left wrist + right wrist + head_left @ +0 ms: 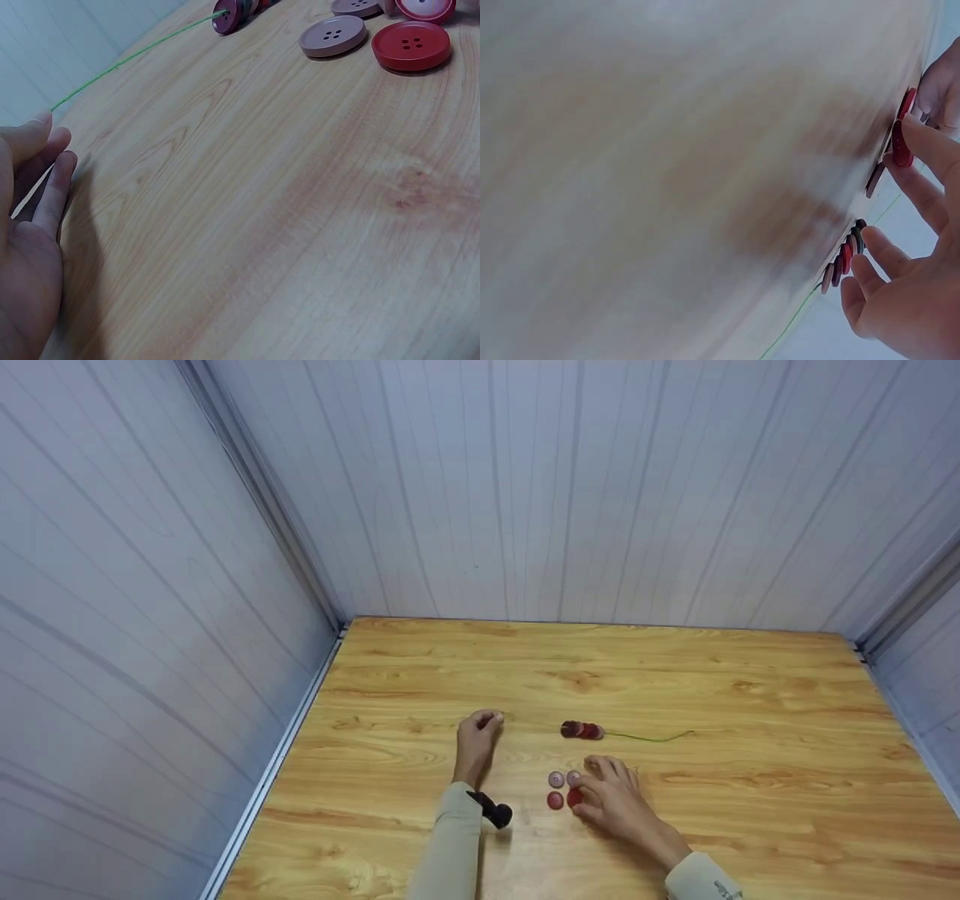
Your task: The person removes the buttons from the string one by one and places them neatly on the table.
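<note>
My left hand [474, 742] pinches one end of a green string [135, 56] between thumb and fingertip. The string runs to a row of dark, red and pinkish buttons [583, 730] threaded on it, and its other end trails right across the table. My right hand [619, 804] pinches a red button [902, 146] between thumb and forefinger, tilted on edge, with the other fingers spread. Close beside it lie another red button [411, 46] and two mauve buttons, one of them [332, 36] flat with its four holes showing; the fingertips partly cover the other in the head view.
Everything lies on a wood-grain table [375, 825]. Pale panel walls [525, 495] stand behind it and at both sides. A black camera mount [495, 811] sticks out from the left sleeve [454, 840] above the tabletop.
</note>
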`<control>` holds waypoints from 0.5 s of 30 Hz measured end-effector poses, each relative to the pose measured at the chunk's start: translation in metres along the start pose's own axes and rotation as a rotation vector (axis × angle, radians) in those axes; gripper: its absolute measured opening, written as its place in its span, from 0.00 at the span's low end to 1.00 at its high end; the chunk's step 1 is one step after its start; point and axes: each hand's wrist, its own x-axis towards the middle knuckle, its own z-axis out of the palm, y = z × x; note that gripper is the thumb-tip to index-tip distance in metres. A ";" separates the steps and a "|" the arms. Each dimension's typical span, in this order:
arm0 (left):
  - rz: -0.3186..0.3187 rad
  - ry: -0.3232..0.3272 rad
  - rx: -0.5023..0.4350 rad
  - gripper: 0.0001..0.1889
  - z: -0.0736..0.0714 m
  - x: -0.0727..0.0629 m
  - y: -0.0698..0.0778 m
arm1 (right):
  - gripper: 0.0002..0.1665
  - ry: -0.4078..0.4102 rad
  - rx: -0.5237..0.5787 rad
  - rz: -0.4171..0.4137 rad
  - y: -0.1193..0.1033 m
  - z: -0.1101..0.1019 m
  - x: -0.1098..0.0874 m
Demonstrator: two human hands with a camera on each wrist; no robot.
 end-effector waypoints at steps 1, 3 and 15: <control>-0.001 0.000 -0.001 0.11 0.000 0.000 0.000 | 0.15 -0.001 -0.007 -0.001 0.000 0.000 0.000; -0.003 -0.001 -0.002 0.11 0.000 0.000 0.000 | 0.15 -0.003 -0.014 -0.004 0.000 0.000 0.001; -0.013 -0.011 -0.030 0.12 -0.001 -0.007 0.009 | 0.23 0.062 -0.082 -0.110 0.002 0.006 0.002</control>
